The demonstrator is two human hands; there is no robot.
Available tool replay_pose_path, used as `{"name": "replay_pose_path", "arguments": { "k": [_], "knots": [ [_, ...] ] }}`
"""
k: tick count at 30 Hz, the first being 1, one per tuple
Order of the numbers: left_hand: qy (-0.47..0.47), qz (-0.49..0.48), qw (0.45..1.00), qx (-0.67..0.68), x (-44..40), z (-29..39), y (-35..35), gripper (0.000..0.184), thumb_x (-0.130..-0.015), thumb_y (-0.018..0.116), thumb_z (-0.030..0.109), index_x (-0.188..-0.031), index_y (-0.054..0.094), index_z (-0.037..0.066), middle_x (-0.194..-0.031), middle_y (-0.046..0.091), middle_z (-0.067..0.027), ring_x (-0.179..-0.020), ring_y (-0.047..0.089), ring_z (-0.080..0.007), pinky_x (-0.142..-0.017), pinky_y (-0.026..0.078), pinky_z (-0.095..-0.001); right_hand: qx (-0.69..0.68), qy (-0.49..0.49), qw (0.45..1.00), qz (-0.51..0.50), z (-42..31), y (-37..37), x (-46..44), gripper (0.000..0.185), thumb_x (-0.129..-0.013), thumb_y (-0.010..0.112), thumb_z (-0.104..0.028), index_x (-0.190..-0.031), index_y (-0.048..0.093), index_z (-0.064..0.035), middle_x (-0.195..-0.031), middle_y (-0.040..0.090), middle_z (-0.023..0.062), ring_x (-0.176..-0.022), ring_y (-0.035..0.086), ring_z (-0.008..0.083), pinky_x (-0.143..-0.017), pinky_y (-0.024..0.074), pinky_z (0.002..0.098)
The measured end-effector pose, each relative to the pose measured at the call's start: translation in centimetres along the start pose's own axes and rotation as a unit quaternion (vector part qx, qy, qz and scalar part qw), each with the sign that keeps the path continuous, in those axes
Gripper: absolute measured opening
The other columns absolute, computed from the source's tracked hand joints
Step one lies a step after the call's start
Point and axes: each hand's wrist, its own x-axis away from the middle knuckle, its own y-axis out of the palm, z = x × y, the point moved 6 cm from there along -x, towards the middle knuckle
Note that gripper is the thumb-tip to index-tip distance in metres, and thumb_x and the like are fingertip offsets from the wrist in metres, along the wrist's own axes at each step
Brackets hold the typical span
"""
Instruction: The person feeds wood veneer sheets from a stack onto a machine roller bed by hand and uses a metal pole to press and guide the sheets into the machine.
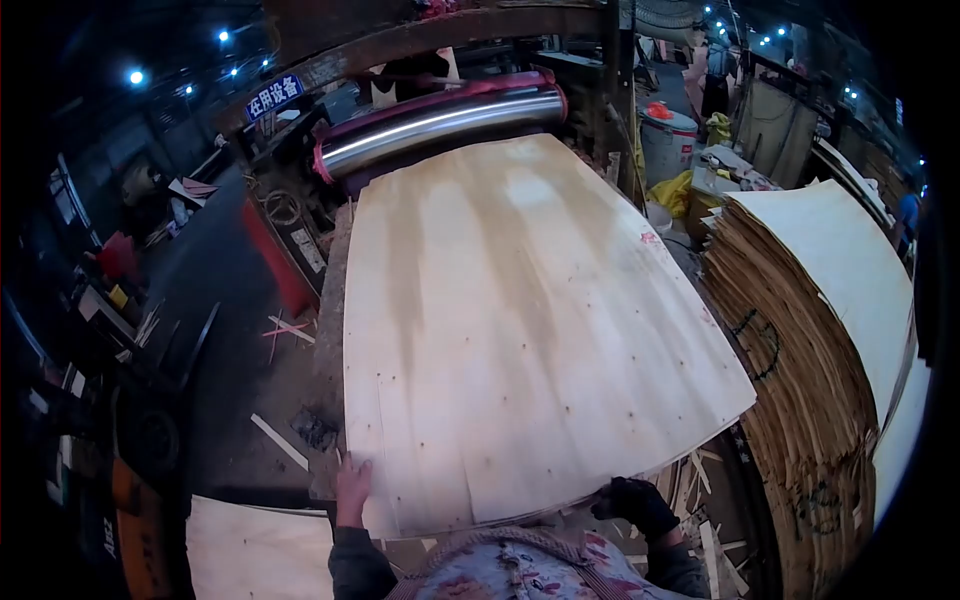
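Note:
A large pale wood veneer sheet (540,330) with brownish streaks and small dark knots lies in front of me, its far end close to a shiny metal roller (450,128). At the sheet's near left corner is my bare left hand (353,488), thumb and fingers closed about the edge. My right hand (637,506), in a dark glove, has its fingers curled at the near edge, right of the middle. Its fingertips are partly hard to make out. Other layers show just beneath the sheet's near right edge.
On the right stands a tall stack of veneer (790,370). Another pale sheet (260,550) lies low at the left. Wood strips (280,442) litter the floor. A machine frame (440,40) spans above the roller, and a drum (668,140) stands behind at the right.

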Motion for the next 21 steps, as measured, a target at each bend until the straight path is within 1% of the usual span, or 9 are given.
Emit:
{"name": "replay_pose_path", "arguments": {
  "k": [1,4,6,9,11,15,18,20,21],
  "knots": [
    [-0.016,-0.005,0.999,0.046,-0.3,-0.5,0.2,0.059,-0.081,0.062,0.026,-0.125,0.046,-0.009,-0.113,0.058,-0.0283,-0.104,0.06,-0.0326,-0.089,0.046,-0.0368,0.001,0.003,1.0,-0.001,-0.3,0.0,0.3,0.024,-0.088,0.055,-0.008,-0.101,0.058,0.0109,-0.094,0.064,0.0236,-0.089,0.065,0.036,-0.082,0.0545,0.046],
    [-0.019,-0.02,0.996,0.088,-0.7,0.5,-0.9,0.054,-0.081,0.062,0.023,-0.121,0.049,-0.011,-0.108,0.061,-0.0273,-0.1,0.062,-0.0278,-0.084,0.047,-0.0336,0.374,-0.113,0.918,-0.073,-2.1,2.0,0.7,0.024,-0.089,0.053,-0.008,-0.102,0.057,0.0117,-0.099,0.063,0.0231,-0.091,0.064,0.0365,-0.083,0.0542,0.0485],
    [-0.01,-0.03,0.996,0.087,-0.2,2.8,-1.8,0.051,-0.081,0.062,0.022,-0.119,0.051,-0.011,-0.105,0.062,-0.0267,-0.099,0.063,-0.0256,-0.082,0.048,-0.0322,0.003,0.019,1.0,-0.025,-0.8,0.7,0.4,0.027,-0.09,0.052,-0.011,-0.104,0.056,0.0122,-0.099,0.063,0.0231,-0.089,0.064,0.0378,-0.082,0.0539,0.0505],
    [-0.017,-0.077,0.997,-0.011,1.0,5.0,-2.0,0.045,-0.081,0.061,0.021,-0.112,0.055,-0.011,-0.101,0.063,-0.0275,-0.099,0.063,-0.0278,-0.08,0.048,-0.0332,0.212,-0.045,0.974,-0.057,-0.8,0.4,0.0,0.023,-0.083,0.062,-0.019,-0.1,0.064,-0.0047,-0.092,0.066,0.0122,-0.085,0.064,0.0286,-0.076,0.0522,0.0387],
    [-0.004,0.001,0.998,-0.055,1.3,5.1,-2.0,0.043,-0.081,0.06,0.021,-0.108,0.057,-0.012,-0.096,0.063,-0.0287,-0.094,0.064,-0.0309,-0.078,0.049,-0.036,0.313,-0.062,0.945,-0.079,-0.9,0.2,0.1,0.023,-0.079,0.067,-0.024,-0.099,0.067,-0.0128,-0.088,0.067,0.0068,-0.083,0.065,0.0238,-0.072,0.0516,0.0327],
    [-0.001,0.013,0.997,-0.077,2.6,5.1,-1.6,0.044,-0.081,0.06,0.024,-0.107,0.057,-0.012,-0.095,0.062,-0.0295,-0.091,0.064,-0.0351,-0.077,0.048,-0.0389,0.299,-0.027,0.95,-0.083,-2.4,1.1,1.3,0.019,-0.083,0.064,-0.018,-0.099,0.066,-0.0076,-0.089,0.068,0.0081,-0.082,0.066,0.0224,-0.074,0.0523,0.0326],
    [-0.014,0.034,0.997,-0.069,2.3,3.8,-1.2,0.045,-0.08,0.06,0.026,-0.105,0.058,-0.011,-0.093,0.063,-0.0286,-0.088,0.064,-0.0375,-0.076,0.049,-0.0393,0.065,0.089,0.987,-0.118,-2.3,0.7,1.5,0.022,-0.09,0.057,-0.017,-0.102,0.064,-0.001,-0.093,0.068,0.0095,-0.085,0.066,0.019,-0.075,0.0523,0.0326],
    [-0.03,0.036,0.991,-0.126,1.5,1.8,-0.7,0.042,-0.079,0.061,0.025,-0.102,0.06,-0.01,-0.089,0.063,-0.0278,-0.086,0.064,-0.0375,-0.074,0.049,-0.0376,0.212,-0.035,0.972,-0.093,-2.4,-1.1,0.4,0.031,-0.091,0.053,-0.019,-0.1,0.058,0.0101,-0.089,0.066,0.0218,-0.082,0.066,0.0383,-0.079,0.0535,0.0478],
    [-0.029,0.039,0.991,-0.124,1.7,2.2,-0.7,0.042,-0.079,0.061,0.025,-0.102,0.06,-0.01,-0.089,0.063,-0.0278,-0.086,0.064,-0.0375,-0.074,0.049,-0.0376,0.213,-0.037,0.972,-0.096,-2.4,-1.5,0.2,0.031,-0.091,0.053,-0.019,-0.1,0.058,0.0101,-0.089,0.066,0.0218,-0.082,0.066,0.0383,-0.079,0.0535,0.0478]
  ]
}}
